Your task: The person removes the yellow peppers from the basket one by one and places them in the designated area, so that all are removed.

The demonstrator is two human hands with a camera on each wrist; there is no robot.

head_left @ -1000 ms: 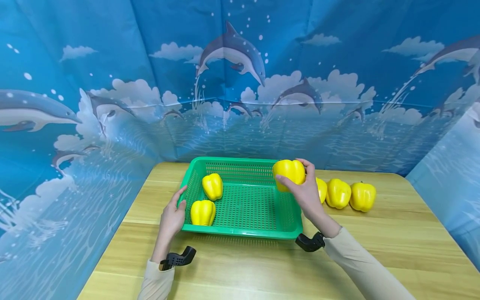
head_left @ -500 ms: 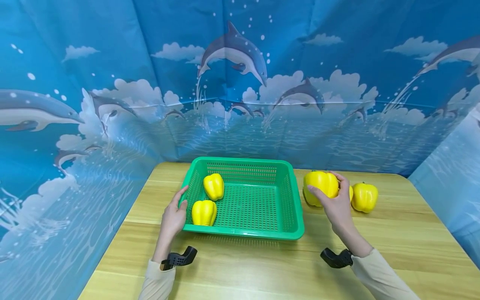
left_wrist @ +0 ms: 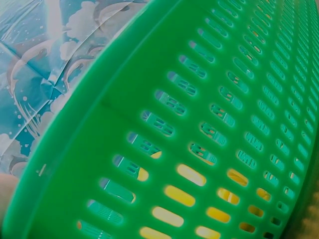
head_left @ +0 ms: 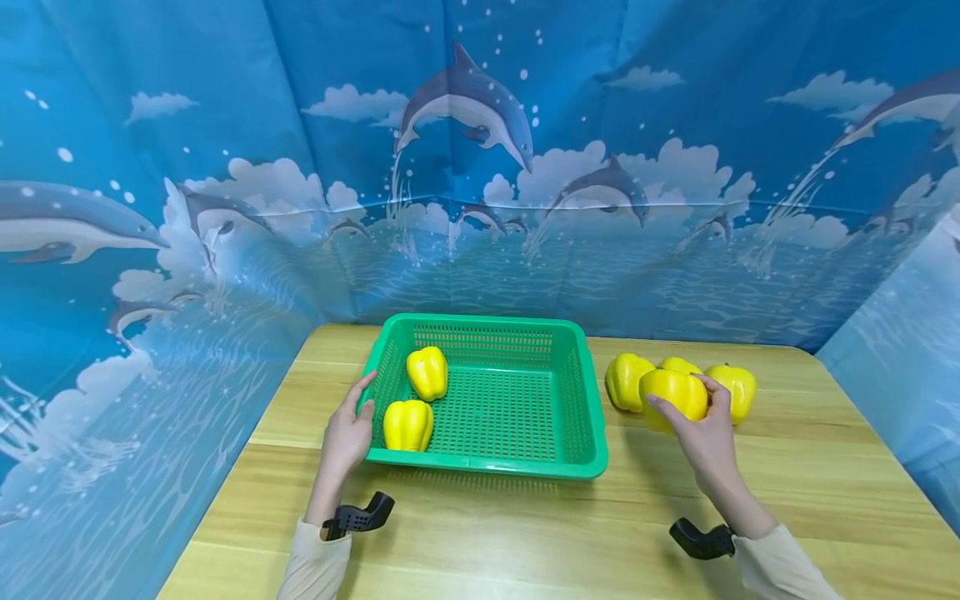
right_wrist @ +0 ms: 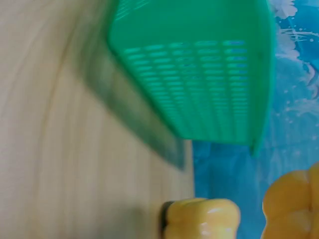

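Observation:
In the head view my right hand (head_left: 708,437) holds a yellow bell pepper (head_left: 673,396) between thumb and fingers, right of the green plastic basket (head_left: 495,465). The held pepper partly hides a pepper (head_left: 680,365) behind it. Another pepper (head_left: 628,382) lies to its left, and one more pepper (head_left: 738,388) to its right, partly covered by my fingers. My left hand (head_left: 348,435) rests on the basket's left rim, fingers outstretched. In the basket's left part lie a pepper (head_left: 427,373) and a nearer pepper (head_left: 408,426). The left wrist view shows the perforated basket wall (left_wrist: 99,124).
The wooden table (head_left: 480,533) carries the basket and the loose peppers. A blue dolphin-printed curtain (head_left: 480,267) hangs right behind its far edge and along the sides. In the right wrist view the basket (right_wrist: 194,84) stands near a blurred pepper (right_wrist: 204,219).
My right hand has carried the pepper from over the basket's right end to the right, then nearer me, uncovering the leftmost loose pepper. The left hand stays on the rim.

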